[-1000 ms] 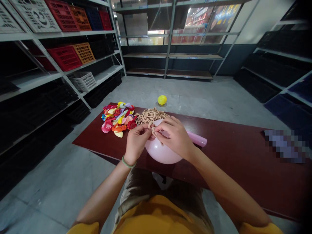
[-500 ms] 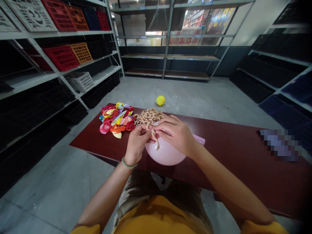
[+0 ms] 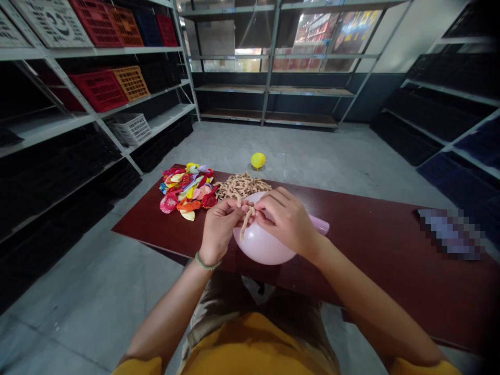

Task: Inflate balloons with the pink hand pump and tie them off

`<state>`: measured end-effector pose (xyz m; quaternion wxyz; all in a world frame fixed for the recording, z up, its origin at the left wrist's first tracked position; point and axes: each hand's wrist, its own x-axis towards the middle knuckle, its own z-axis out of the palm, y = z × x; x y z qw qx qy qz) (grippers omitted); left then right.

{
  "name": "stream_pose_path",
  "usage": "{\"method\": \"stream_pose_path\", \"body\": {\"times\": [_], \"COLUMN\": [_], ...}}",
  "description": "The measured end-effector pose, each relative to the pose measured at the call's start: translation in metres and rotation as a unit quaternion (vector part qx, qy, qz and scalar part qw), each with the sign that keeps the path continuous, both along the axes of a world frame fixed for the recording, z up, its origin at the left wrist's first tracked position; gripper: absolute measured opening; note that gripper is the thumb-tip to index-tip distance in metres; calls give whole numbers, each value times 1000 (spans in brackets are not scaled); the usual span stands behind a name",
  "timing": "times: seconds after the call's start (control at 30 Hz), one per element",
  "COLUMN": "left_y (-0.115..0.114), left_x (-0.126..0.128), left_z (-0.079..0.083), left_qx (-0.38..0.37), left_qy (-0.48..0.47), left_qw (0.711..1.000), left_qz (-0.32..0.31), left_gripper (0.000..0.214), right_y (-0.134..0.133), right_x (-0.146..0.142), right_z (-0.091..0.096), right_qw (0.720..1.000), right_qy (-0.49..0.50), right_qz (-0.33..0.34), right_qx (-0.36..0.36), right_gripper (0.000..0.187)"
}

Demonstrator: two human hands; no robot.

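Observation:
A pale pink inflated balloon (image 3: 265, 249) rests on the dark red table (image 3: 371, 234), right in front of me. Across it lies the end of a beige rope (image 3: 244, 228), looped at the balloon's near-left top. My left hand (image 3: 220, 229) pinches the rope and, it seems, the balloon's neck, which the fingers mostly hide. On the other side, my right hand (image 3: 287, 217) has thumb and forefinger closed on the rope at the loop. Just behind the hands is a heap of the same rope (image 3: 242, 185).
Left of the rope lies a pile of flat coloured balloons (image 3: 189, 190). A pink tube-like object (image 3: 320, 225) pokes out behind my right wrist. A pixelated item (image 3: 449, 234) lies at the table's right. One yellow balloon (image 3: 258, 160) is on the floor beyond. Shelves with crates (image 3: 97, 91) stand around.
The rope's free end has swung left over the balloon, and a loop now shows between my hands. My right fingers have drawn back slightly and curled into a pinch.

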<state>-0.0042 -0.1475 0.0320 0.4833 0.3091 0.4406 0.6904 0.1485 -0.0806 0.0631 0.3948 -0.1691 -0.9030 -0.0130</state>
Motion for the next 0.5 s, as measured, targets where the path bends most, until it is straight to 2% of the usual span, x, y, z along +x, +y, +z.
{"method": "stream_pose_path", "body": {"times": [0.17,0.3,0.5], "left_y": [2,3,4], "left_x": [5,6,5], "left_z": [-5,-4,-3], "left_qx": [28,16,17], "left_qy": [-39,-59,-31], "left_qw": [998,997,998], "left_qz": [34,41,54], "left_gripper": [20,22,25], "right_y": [-2,-2,-3], "right_x": [1,3,4], "right_z": [-1,-2,1], "right_qw": [1000,1000,999], "right_qy": [-9,-15,-17], "right_qz": [-9,-13,-26], "right_qx": [3,1,8], "right_gripper": [16,15,16]}}
